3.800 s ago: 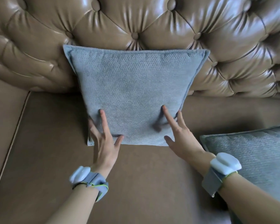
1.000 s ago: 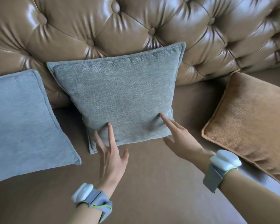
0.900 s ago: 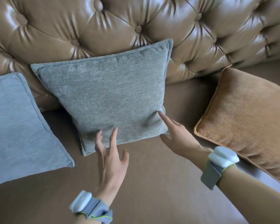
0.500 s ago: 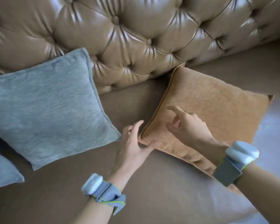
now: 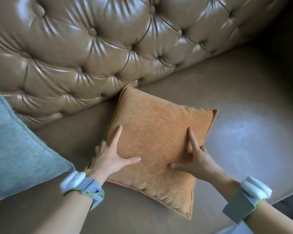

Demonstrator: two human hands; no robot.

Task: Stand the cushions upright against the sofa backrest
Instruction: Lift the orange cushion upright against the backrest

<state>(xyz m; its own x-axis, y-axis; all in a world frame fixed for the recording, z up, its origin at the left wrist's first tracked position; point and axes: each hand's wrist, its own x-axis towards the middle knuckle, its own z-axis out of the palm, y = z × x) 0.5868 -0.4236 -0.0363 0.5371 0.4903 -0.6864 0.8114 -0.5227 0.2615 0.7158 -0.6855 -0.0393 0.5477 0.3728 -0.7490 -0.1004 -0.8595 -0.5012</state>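
An orange cushion lies flat on the sofa seat, its far corner touching the tufted brown leather backrest. My left hand grips its left edge, with thumb and forefinger spread on top and the other fingers curled round the edge. At the right side, my right hand has its forefinger and thumb pressed on top and the rest of the fingers over the right edge. A grey cushion stands leaning on the backrest at the far left, partly cut off by the frame.
The brown seat stretches bare to the right of the orange cushion. Its front edge and a strip of dark floor show at the bottom right. Both wrists wear grey bands with white pods.
The view swung right, off the grey cushions. Both hands left the standing grey cushion, reached the orange one and now grip its two sides.
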